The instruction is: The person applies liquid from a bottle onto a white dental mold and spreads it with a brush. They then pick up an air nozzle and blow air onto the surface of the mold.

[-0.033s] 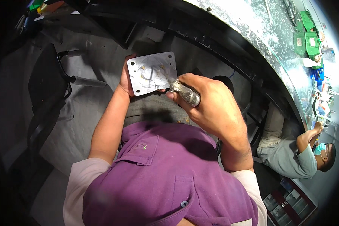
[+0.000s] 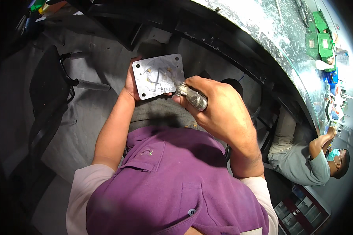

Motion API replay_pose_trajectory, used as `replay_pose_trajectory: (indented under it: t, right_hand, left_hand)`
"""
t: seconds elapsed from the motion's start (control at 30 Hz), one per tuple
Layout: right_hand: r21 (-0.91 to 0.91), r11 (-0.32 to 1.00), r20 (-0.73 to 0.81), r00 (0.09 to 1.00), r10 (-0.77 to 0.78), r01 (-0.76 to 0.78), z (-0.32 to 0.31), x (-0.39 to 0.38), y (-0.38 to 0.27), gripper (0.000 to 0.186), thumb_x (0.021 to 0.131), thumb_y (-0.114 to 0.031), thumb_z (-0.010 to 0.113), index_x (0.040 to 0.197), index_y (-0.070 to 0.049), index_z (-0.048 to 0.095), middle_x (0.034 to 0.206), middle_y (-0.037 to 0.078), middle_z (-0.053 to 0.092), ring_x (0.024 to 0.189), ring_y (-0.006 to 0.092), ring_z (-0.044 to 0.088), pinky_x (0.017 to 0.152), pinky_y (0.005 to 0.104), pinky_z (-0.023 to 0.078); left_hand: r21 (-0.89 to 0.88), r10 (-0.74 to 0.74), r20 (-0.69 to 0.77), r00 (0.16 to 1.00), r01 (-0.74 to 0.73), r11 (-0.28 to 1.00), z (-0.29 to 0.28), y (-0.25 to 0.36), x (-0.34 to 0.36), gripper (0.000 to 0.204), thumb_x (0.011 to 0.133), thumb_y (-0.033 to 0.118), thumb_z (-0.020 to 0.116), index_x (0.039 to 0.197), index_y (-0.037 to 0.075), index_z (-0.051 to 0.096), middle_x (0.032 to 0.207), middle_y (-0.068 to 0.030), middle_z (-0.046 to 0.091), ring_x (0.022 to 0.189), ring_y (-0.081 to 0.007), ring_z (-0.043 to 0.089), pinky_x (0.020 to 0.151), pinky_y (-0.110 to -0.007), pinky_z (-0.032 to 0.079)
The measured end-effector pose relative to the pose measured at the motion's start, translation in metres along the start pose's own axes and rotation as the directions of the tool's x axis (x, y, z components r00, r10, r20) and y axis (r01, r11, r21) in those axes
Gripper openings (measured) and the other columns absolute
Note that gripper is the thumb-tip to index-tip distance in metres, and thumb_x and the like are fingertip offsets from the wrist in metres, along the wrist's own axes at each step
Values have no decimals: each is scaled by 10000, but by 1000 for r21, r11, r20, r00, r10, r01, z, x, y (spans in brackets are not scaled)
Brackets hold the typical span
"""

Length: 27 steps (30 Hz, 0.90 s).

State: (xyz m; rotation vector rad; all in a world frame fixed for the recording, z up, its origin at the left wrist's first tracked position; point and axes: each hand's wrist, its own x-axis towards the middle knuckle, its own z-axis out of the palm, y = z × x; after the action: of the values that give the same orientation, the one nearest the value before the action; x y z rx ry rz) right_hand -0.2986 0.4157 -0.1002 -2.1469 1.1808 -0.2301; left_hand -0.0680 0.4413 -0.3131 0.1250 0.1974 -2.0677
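My left hand (image 2: 130,84) holds a square grey metal plate (image 2: 157,75) from behind its left edge, tilted up toward me over my lap. The plate has a hole at each corner and a shallow recessed shape in its middle. My right hand (image 2: 219,111) is closed around a short silvery cylindrical tool (image 2: 192,97). The tool's tip touches the plate near its right edge. My purple shirt fills the lower middle of the view.
A black chair (image 2: 51,90) stands on the grey floor to my left. A long speckled workbench (image 2: 270,35) curves along the upper right, with green boxes (image 2: 317,39) on it. Another person in a grey shirt (image 2: 302,166) sits at the lower right.
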Motion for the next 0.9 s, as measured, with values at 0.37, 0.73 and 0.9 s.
replay_pose_trajectory:
  t: [0.37,0.73,0.9]
  right_hand:
    - [76,996,17,999,-42,41,3,9,-3,356,879,-319,790,1031,-11,699,851,189,704,779,378,700,669,425,533]
    - [74,996,35,998,52,-54,-11,5,9,329,877,-288,798,1048,-23,706,842,179,711,778,349,713,672,394,529]
    - [86,986,91,987,135,-143,-20,-3,13,328,905,-354,750,963,-34,706,812,186,708,804,385,704,682,447,527]
  left_hand:
    - [102,90,-34,995,-86,991,-9,2,-2,928,894,731,464,1443,-16,506,1381,-227,600,1227,-413,617,1033,-548,515]
    - [153,44,-67,997,-34,988,2,0,-4,924,878,726,474,1465,13,485,1444,-261,526,1256,-500,558,948,-746,466]
    - [266,94,-159,983,-49,963,5,-2,-4,920,872,724,483,1477,32,475,1458,-261,512,1274,-517,533,905,-813,428]
